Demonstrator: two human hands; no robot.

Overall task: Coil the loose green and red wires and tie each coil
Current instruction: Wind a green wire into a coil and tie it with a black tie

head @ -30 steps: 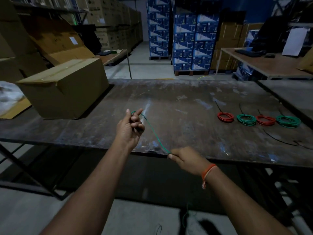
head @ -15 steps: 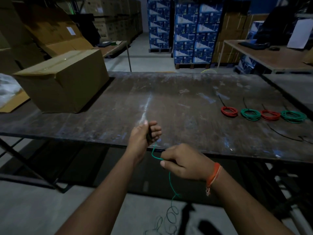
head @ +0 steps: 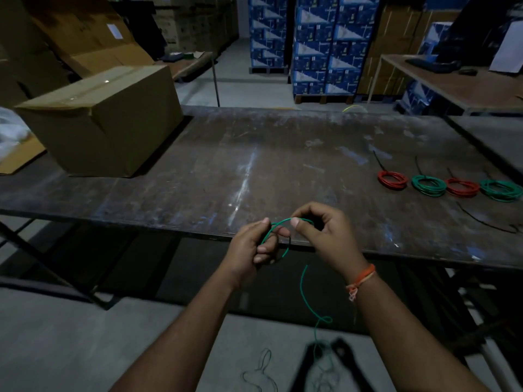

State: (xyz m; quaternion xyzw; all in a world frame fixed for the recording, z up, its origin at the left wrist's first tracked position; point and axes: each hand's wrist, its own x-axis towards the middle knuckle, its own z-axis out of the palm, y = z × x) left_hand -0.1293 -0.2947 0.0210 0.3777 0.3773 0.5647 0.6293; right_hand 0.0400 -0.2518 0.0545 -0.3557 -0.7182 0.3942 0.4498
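Green wire (head: 307, 290) is thin, light and springy w/ slick insulation, so loops prob want to pop open. Left hand (head: 252, 247) has fingers curled round the first loop at the worktop (head: 198, 165) front edge; right hand (head: 319, 236) pinches the strand betw. thumb & forefinger just beside it. Rest of the wire hangs to the floor, kinked. Best hold: at the loop crossing, feeding the slack close to the pinch. Four tied coils (head: 450, 186) lie far right.
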